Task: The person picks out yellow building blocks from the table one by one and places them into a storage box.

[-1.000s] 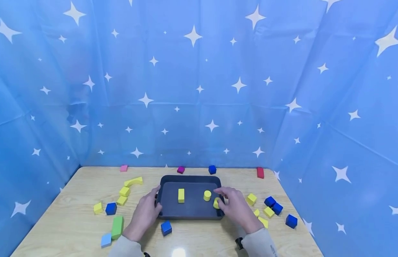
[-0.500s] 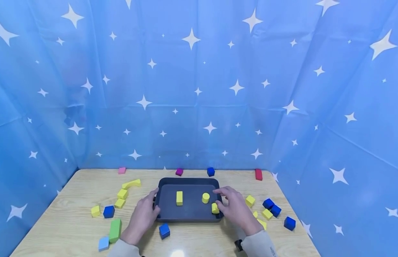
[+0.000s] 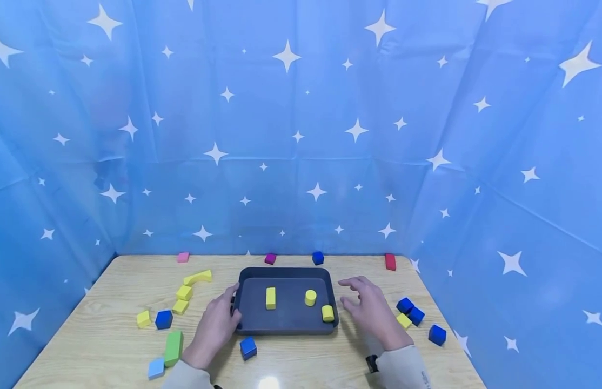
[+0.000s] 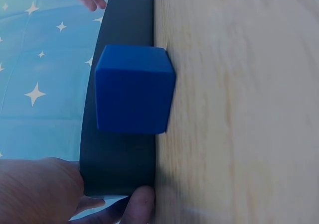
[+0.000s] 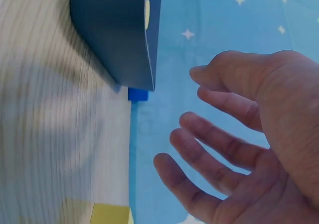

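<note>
On the table sits a dark rectangular tray (image 3: 286,327), with a yellow rectangular block (image 3: 271,298) standing in it. Two yellow cylinders are also inside: one cylinder (image 3: 310,297) right of centre, another cylinder (image 3: 327,313) in the front right corner. My left hand (image 3: 215,321) grips the tray's left end, a fingertip low at its corner in the left wrist view. Off the tray's right side hovers my right hand (image 3: 371,309), holding nothing; its fingers (image 5: 214,139) are spread and loosely bent in the right wrist view. A blue cube (image 4: 133,97) lies before the tray.
Left of the tray lie several yellow blocks (image 3: 184,293), a blue cube (image 3: 164,319), a green block (image 3: 173,348) and a light blue one (image 3: 156,368). Several blue cubes (image 3: 437,335) lie right. Small blocks, including a red one (image 3: 390,262), line the back edge by the starry curtain.
My right hand has let go of the yellow cylinder in the tray's front right corner and moved right, outside the tray. The left hand stays at the tray's left end.
</note>
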The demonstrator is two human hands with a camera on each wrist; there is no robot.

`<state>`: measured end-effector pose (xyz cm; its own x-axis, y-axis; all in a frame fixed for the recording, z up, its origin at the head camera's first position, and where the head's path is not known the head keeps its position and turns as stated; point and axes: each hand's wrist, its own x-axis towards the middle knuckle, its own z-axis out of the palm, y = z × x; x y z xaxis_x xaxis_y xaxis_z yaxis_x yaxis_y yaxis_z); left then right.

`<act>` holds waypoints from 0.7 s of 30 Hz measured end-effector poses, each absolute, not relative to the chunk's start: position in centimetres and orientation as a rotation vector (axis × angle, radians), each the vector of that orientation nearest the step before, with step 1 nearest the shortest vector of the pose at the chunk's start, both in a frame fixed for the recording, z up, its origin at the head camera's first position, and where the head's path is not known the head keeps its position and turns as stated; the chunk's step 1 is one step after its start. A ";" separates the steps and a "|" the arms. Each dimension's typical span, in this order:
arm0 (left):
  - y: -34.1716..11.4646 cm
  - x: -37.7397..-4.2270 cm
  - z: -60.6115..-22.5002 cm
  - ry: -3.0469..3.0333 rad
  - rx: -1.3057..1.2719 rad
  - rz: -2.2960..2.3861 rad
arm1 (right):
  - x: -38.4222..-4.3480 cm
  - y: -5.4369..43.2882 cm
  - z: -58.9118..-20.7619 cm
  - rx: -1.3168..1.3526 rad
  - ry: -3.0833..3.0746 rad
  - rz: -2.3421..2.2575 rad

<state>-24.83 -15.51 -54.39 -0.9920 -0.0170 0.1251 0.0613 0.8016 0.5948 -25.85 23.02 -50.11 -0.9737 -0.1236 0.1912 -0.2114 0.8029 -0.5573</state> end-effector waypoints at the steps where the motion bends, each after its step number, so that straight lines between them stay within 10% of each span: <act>1: -15.5 -24.8 -54.4 -2.866 -0.034 -0.950 | -25.9 23.2 -50.1 0.260 -2.851 0.905; 21: -15.3 -24.6 -54.2 -2.877 -0.010 -0.952 | -26.3 26.4 -51.2 0.224 -2.862 0.788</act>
